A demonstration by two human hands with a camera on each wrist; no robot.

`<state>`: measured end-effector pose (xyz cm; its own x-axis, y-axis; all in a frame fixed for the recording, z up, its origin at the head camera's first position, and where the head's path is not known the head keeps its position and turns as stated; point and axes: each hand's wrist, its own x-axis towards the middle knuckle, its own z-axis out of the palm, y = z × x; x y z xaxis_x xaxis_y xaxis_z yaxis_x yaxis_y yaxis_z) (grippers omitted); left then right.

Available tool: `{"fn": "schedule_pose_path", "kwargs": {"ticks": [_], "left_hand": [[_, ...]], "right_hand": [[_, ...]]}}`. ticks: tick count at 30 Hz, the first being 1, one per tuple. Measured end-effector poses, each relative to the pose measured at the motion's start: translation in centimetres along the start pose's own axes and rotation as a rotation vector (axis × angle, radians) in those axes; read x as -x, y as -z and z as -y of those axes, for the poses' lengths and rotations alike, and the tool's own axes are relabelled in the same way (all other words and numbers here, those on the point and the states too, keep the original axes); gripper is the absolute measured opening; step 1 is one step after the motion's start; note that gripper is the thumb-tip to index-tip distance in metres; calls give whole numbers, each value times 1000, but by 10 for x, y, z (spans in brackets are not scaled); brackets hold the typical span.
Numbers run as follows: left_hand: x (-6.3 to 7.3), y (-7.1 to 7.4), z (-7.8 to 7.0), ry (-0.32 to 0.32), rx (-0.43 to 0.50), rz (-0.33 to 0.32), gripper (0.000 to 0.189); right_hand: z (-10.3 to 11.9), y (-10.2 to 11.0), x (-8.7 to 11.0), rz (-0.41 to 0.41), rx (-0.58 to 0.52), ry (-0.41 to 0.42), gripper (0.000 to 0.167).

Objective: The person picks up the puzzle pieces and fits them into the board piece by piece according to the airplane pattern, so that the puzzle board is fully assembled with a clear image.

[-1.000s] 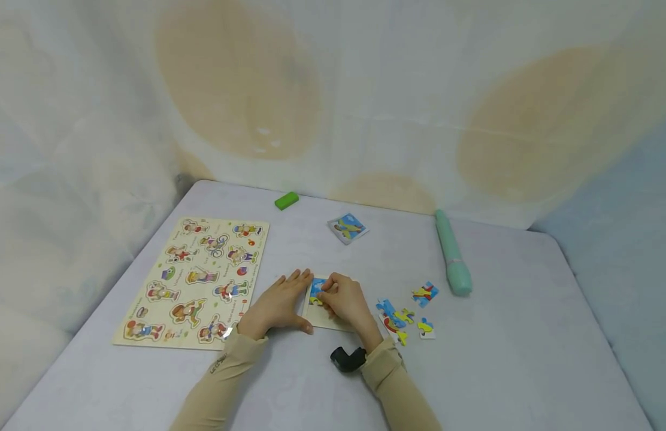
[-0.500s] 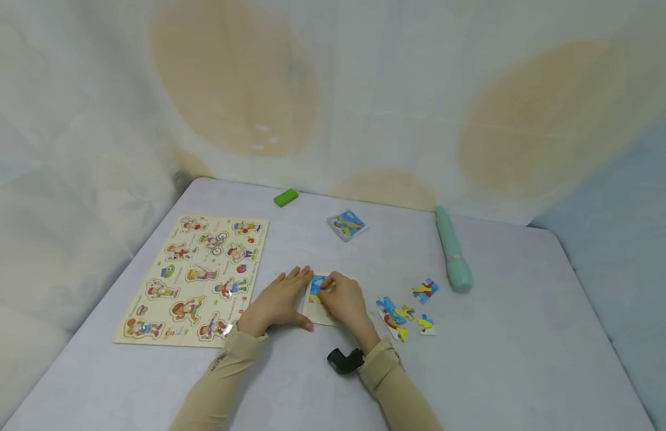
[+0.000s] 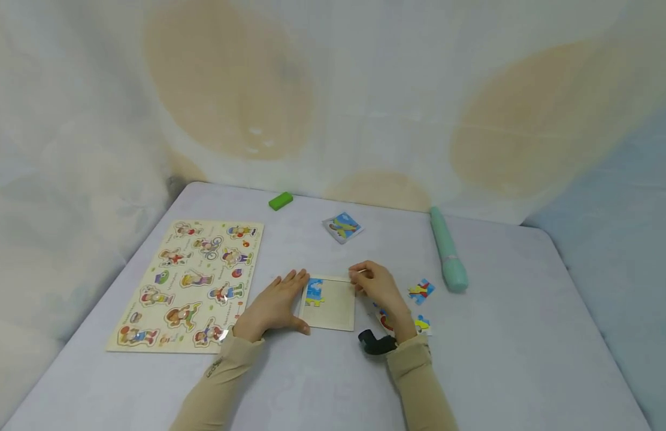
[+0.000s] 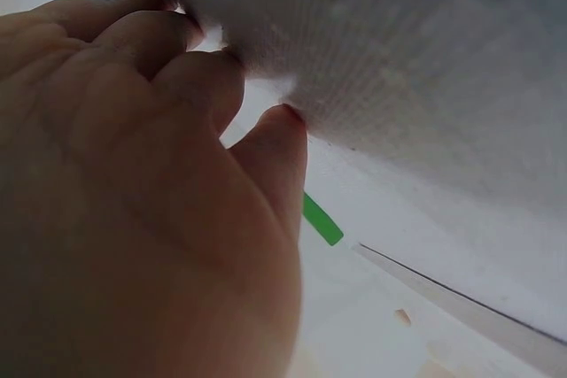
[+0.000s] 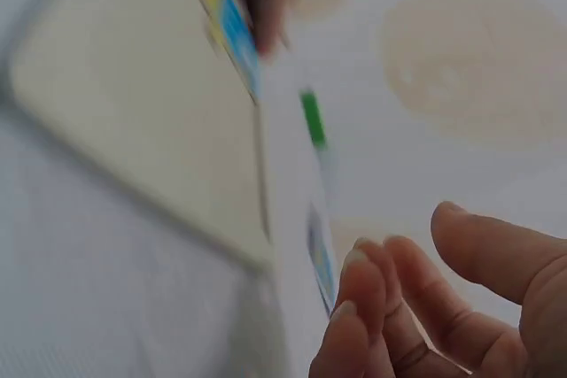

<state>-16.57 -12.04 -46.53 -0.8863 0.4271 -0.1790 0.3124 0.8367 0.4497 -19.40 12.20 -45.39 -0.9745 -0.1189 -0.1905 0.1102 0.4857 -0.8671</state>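
A small wooden puzzle tray point(image 3: 337, 306) lies flat on the table with joined blue and yellow jigsaw pieces point(image 3: 314, 292) in its upper left corner. My left hand point(image 3: 274, 306) rests along the tray's left edge, fingers extended and thumb apart. My right hand point(image 3: 380, 290) is over the tray's upper right corner. Its thumb and loosely bent fingers point(image 5: 363, 285) stand apart with nothing between them in the right wrist view. Loose jigsaw pieces point(image 3: 421, 291) lie to the right, some partly hidden under the right wrist.
A large wooden board with sports figures point(image 3: 190, 281) lies at the left. Further back are a green block point(image 3: 281, 201) and a small picture card with a yellow plane point(image 3: 342, 227). A mint-green tapered object point(image 3: 448, 251) lies at the right. Fabric walls surround the table.
My right hand has moved right, off the joined jigsaw pieces to the tray's upper right corner, uncovering most of the tray. The left hand stays at the left edge.
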Motion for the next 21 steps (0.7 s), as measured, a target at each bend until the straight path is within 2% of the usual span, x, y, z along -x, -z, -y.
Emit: {"fn": "schedule_pose_path", "kwargs": {"ticks": [4,9,12,15,18,21], "left_hand": [[0,-1,1,-5,-5,0,116],[1,-1,2,-3,0,-3,117],[1,-1,2,-2,3,-1,116],[1,-1,2,-5,1,0,116],[1,-1,2,-10,-3,2,117],[1,0,1,-9,-2,7,117]], "right_hand": [[-20,42,3,-118,43,-62,33],[-40,78,17,-218,233,-170,40],[-45,87,24,-230,373,-218,42],[-45,89,26,-219,457,-256,46],[-45,88,25,-207,476,-267,50],[-46,87,25,-213,450,-269,52]]}}
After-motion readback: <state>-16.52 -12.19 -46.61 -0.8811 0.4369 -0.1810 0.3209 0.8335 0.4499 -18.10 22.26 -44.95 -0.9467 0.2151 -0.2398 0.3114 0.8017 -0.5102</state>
